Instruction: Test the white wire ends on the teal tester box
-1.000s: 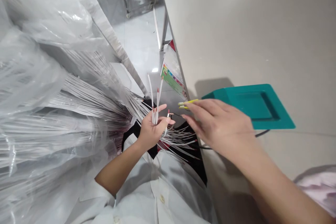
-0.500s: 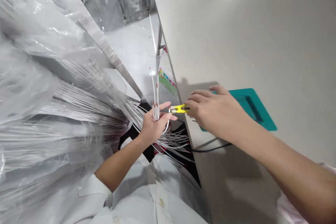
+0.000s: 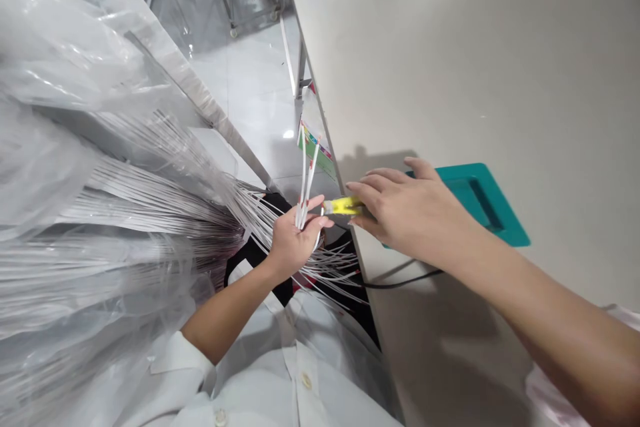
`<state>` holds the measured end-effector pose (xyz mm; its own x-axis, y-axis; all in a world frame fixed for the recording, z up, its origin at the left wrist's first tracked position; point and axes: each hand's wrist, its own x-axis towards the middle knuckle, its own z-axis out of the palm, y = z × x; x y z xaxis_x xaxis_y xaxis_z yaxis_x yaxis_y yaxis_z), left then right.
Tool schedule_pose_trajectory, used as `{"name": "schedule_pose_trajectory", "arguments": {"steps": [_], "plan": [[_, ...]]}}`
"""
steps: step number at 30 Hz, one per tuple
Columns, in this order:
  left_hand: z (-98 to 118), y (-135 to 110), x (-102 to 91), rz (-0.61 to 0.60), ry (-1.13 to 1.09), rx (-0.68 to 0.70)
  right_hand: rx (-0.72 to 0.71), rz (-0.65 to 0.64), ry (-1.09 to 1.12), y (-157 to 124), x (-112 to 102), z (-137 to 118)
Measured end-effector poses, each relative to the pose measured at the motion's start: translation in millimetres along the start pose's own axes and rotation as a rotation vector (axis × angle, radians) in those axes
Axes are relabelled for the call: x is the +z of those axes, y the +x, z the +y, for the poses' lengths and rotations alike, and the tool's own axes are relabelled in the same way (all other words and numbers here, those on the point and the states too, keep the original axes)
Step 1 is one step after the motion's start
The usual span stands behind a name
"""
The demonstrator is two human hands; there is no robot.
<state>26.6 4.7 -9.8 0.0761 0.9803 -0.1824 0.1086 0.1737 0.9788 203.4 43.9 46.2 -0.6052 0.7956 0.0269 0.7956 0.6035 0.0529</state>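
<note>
My left hand (image 3: 295, 240) is closed around several white wires (image 3: 306, 180) with reddish tips, which stick up past its fingers. One of these wires bends over toward my right hand (image 3: 400, 210). That hand grips a small yellow hand tool (image 3: 345, 205), cutter- or plier-like, just past the table's edge. The tool's metal end meets the wire beside my left fingertips; whether its jaws are closed on it I cannot tell. Under my right hand lies a teal tray (image 3: 510, 223), partly covered by the hand.
Large bundles of white wires (image 3: 135, 193) in clear plastic (image 3: 65, 73) fill the left side. More wire ends (image 3: 335, 270) spread over my lap. A black cable (image 3: 400, 283) crosses the edge of the pale table (image 3: 450, 60). A wheeled metal rack (image 3: 230, 0) stands on the floor behind.
The white wires in my left hand have swung to the right and lean more. The yellow tool has turned slightly in my right hand, its end staying beside the left fingertips.
</note>
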Motion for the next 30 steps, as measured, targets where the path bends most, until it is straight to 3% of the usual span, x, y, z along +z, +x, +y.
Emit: {"name": "schedule_pose_trajectory", "arguments": {"steps": [11,14,17,19,21,26,30], "plan": [[0,-6,-6.4,0.029,-0.053,-0.034,-0.061,0.098,-0.034,-2,9,-1],[2,-11,-10.5,0.043,-0.115,-0.060,-0.074,0.196,0.036,-4,6,-2],[6,-17,-15.8,0.070,-0.213,-0.094,-0.058,0.377,0.153,-9,2,-15],[10,-20,-19.7,0.073,-0.280,-0.113,-0.001,0.521,0.269,-15,2,-30],[16,-24,-23.4,0.052,-0.320,-0.119,0.050,0.585,0.489,-19,5,-46],[29,-33,-29.0,-0.034,-0.357,-0.132,0.223,0.469,1.107,-15,19,-72],[28,-37,-29.7,-0.070,-0.360,-0.174,0.271,0.494,1.374,-7,28,-77]]}}
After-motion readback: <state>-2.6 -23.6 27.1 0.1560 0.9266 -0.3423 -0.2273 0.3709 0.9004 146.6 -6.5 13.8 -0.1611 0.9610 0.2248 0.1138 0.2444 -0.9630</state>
